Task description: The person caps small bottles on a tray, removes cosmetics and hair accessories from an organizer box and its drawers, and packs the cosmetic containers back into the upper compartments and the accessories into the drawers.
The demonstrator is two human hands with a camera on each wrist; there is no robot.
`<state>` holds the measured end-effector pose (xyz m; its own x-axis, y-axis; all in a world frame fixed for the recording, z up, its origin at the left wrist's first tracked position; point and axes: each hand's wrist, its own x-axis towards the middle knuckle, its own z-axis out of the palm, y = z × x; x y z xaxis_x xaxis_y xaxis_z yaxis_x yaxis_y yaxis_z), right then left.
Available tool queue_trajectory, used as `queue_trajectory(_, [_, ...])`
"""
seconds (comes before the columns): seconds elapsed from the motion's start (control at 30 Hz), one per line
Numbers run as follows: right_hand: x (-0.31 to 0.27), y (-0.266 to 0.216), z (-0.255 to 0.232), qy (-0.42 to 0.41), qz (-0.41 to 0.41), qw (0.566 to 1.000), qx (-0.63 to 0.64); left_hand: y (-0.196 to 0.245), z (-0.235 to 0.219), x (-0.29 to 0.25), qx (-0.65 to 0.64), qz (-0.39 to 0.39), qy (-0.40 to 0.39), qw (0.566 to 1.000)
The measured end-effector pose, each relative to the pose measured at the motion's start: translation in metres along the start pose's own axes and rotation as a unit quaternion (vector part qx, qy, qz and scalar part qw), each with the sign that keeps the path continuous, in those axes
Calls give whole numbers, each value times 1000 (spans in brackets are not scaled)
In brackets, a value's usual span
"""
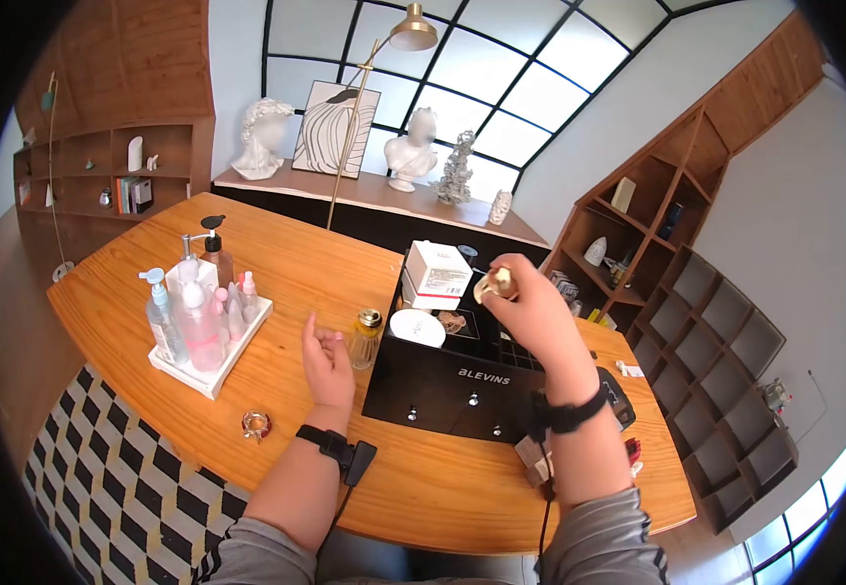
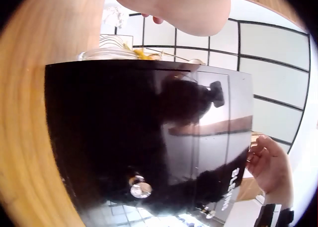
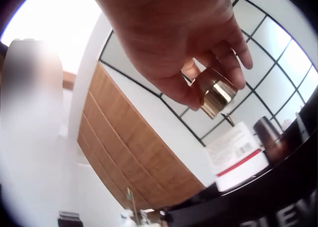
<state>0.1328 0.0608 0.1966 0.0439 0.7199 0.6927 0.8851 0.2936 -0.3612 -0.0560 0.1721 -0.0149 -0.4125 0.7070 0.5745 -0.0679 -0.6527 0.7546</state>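
Note:
My right hand (image 1: 530,307) pinches a small shiny gold cylinder (image 3: 217,95) between thumb and fingers, raised over a black organizer box (image 1: 433,388) lettered BLEVINS. Clear knobs dot the box's front. On its top are a white carton (image 1: 438,268) with a red stripe, a round white container (image 1: 417,329) and a grid of small compartments. To the left of the box, my left hand (image 1: 327,366) is held with relaxed fingers and nothing in it. Right beside that hand stands a clear glass jar (image 1: 365,346) with a gold lid and something yellow inside.
A white tray (image 1: 211,375) of pump and spray bottles stands on the table's left. A small amber glass piece (image 1: 256,423) lies near the front edge. Right of the organizer are a brown box (image 1: 533,462) and a dark item (image 1: 618,398). White busts (image 1: 411,151) line the sideboard behind.

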Motion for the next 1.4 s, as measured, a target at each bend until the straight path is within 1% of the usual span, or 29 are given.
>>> queue_trajectory(0.03, [10, 4, 3, -85, 27, 994, -69, -6, -1, 1, 30, -11, -10, 999])
queue_trajectory(0.07, [17, 9, 7, -168, 52, 975, -137, -11, -2, 2, 59, -21, -20, 998])
queue_trajectory(0.1, [21, 16, 12, -166, 50, 975, -138, -17, -2, 3, 57, -20, -18, 998])
queue_trajectory(0.17, [29, 26, 18, -258, 53, 945, -194, -27, -2, 5, 101, -34, -4, 994])
queue_trajectory(0.2, [32, 24, 19, -287, 67, 928, -226, -30, -2, 6, 100, -33, -3, 994])
queue_trajectory(0.27, [39, 32, 25, -298, 48, 919, -255, -33, -4, 6, 106, -79, -5, 991])
queue_trajectory(0.3, [41, 37, 29, -309, 32, 907, -283, -35, -4, 7, 107, -78, -5, 991])
queue_trajectory(0.33, [43, 41, 31, -310, 33, 908, -280, -37, -4, 7, 124, -90, -6, 988])
queue_trajectory(0.4, [47, 46, 33, -380, 59, 883, -270, -38, -5, 7, 143, -100, -7, 985])
queue_trajectory(0.57, [46, 49, 33, -423, 78, 869, -246, -35, -5, 6, 163, -116, -49, 978])
queue_trajectory(0.63, [45, 52, 35, -435, 81, 861, -253, -47, -4, 5, 149, -129, -58, 979])
queue_trajectory(0.7, [42, 55, 38, -410, 51, 867, -281, -51, -5, 4, 135, -143, -68, 978])
queue_trajectory(0.73, [40, 55, 37, -410, 52, 867, -280, -51, -5, 4, 141, -138, -84, 977])
queue_trajectory(0.8, [36, 48, 31, -343, -39, 856, -386, -55, -5, 4, 147, -133, -101, 975])
queue_trajectory(0.83, [33, 44, 26, -342, -38, 856, -386, -61, -5, 4, 183, -106, -121, 970])
queue_trajectory(0.87, [30, 37, 17, -271, -67, 881, -381, -65, -4, 3, 219, -79, -141, 962])
queue_trajectory(0.9, [26, 29, 9, -199, -96, 901, -375, -67, -4, 2, 219, -78, -142, 962])
queue_trajectory(0.93, [20, 18, -1, -198, -95, 901, -375, -68, -3, 0, 240, -63, -160, 955])
queue_trajectory(1.0, [5, -10, -23, -42, -107, 958, -264, -67, -3, -1, 262, -46, -180, 947])
queue_trajectory(1.07, [-19, -38, -48, 41, -90, 986, -134, -64, -3, 2, 268, -47, -231, 934])
queue_trajectory(1.1, [-34, -46, -57, 87, -87, 990, -68, -67, -2, 3, 269, -43, -235, 933])
queue_trajectory(1.13, [-52, -54, -65, 122, -52, 991, -6, -71, -1, 4, 262, -53, -240, 933])
queue_trajectory(1.2, [-86, -58, -73, 196, -32, 972, 121, -66, 0, 8, 258, -58, -247, 932])
queue_trajectory(1.23, [-100, -60, -76, 229, -25, 956, 180, -57, 1, 14, 258, -93, -279, 920])
queue_trajectory(1.27, [-112, -59, -78, 255, -27, 948, 188, -51, 3, 19, 259, -126, -311, 906])
queue_trajectory(1.3, [-120, -56, -79, 280, -30, 939, 195, -60, 5, 21, 261, -120, -313, 905])
queue_trajectory(1.33, [-126, -50, -81, 292, -33, 939, 180, -85, 5, 18, 197, -125, -295, 926])
queue_trajectory(1.37, [-130, -46, -81, 296, -32, 938, 180, -122, 4, 12, 132, -132, -277, 943])
queue_trajectory(1.4, [-133, -42, -82, 304, -10, 932, 197, -187, 4, 8, 75, -124, -238, 960])
